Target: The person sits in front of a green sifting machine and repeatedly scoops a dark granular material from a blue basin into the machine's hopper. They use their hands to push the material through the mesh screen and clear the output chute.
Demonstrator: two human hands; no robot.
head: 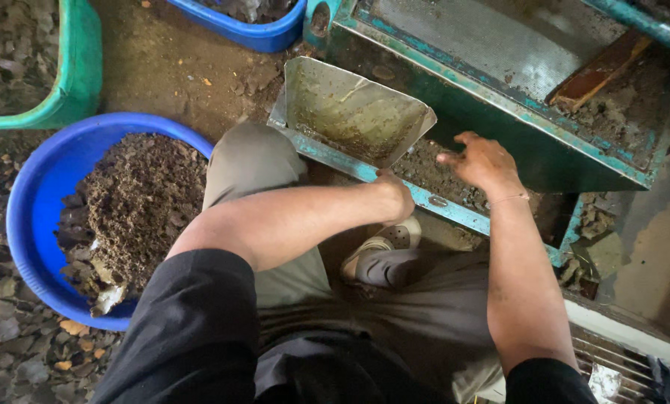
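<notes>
Metal scoop [354, 112]: flat, dirt-smeared, gripped at its lower edge by left hand [395, 196]. Right hand [483, 159], fingers loosely spread, touches crumbly soil in teal trough [455, 213]. Blue tub [32, 217] holds coarse soil.

Dim, warm light falls from above, leaving a dull sheen on the metal scoop [354, 112] while the frame's lower corners sink into shadow, and the picture stays fairly sharp, slightly stretched at the edges.

Basin [32, 217] left of scoop [350, 112]
</notes>
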